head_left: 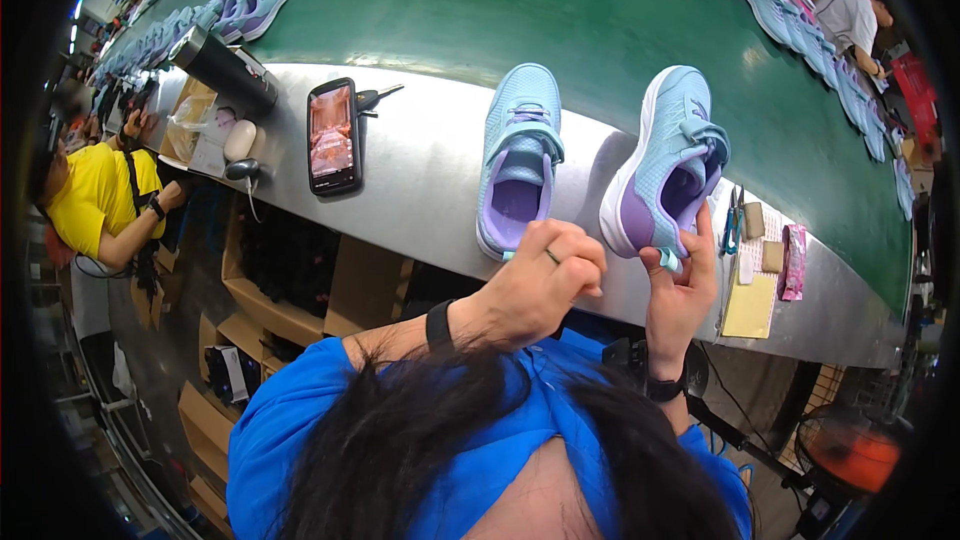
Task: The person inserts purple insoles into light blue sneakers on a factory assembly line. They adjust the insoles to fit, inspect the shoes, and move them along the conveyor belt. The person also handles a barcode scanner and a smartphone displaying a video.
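Note:
Two light-blue sneakers with purple linings stand on the metal edge of the bench in front of me. My right hand [683, 292] grips the right sneaker [668, 165] at its heel, the thumb by the mint pull tab and a finger up along the collar. This sneaker is tilted, showing its white sole side. The left sneaker [521, 155] rests with its toe pointing away. Just behind its heel, my left hand [540, 285] is closed with curled fingers. Whatever lies inside those fingers is hidden.
A phone [333, 137], keys [378, 97] and a dark tumbler [225, 68] lie left. Snips [734, 220] and a yellow pad [747, 308] are right. More sneakers [785, 15] line the green belt [430, 5]. A person in yellow [100, 195] works at left; a fan [850, 448] stands lower right.

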{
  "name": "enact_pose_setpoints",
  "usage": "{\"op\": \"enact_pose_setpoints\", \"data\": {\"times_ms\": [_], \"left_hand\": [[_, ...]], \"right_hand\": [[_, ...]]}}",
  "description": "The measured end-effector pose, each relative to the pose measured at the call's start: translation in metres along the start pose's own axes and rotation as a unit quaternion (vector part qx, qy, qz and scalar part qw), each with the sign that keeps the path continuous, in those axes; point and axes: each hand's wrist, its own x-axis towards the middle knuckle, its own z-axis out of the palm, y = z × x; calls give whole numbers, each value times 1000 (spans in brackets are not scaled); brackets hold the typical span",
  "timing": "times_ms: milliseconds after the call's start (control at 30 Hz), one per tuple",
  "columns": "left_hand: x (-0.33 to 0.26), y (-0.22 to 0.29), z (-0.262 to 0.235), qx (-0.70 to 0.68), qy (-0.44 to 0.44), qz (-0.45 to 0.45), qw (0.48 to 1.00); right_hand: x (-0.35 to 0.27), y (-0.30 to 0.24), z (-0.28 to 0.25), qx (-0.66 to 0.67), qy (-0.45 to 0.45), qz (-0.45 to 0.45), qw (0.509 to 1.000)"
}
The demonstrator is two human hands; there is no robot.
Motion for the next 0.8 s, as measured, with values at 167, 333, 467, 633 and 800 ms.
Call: {"op": "enact_pose_setpoints", "data": {"times_ms": [167, 333, 467, 633, 800], "left_hand": [[-6, -4, -13, 24, 19, 40, 999], [-16, -4, -21, 46, 86, 65, 993], [-23, -10, -35, 102, 164, 22, 981], [-30, -34, -52, 145, 245, -127, 950], [-4, -80, -72, 95, 326, -195, 920]], "right_hand": [[2, -4, 2, 29, -6, 1, 1000], [1, -7, 8, 0, -31, 4, 999], [3, -4, 12, -65, -108, 1, 992], [6, -25, 14, -307, -233, -88, 919], [20, -60, 25, -363, -267, -135, 883]]}}
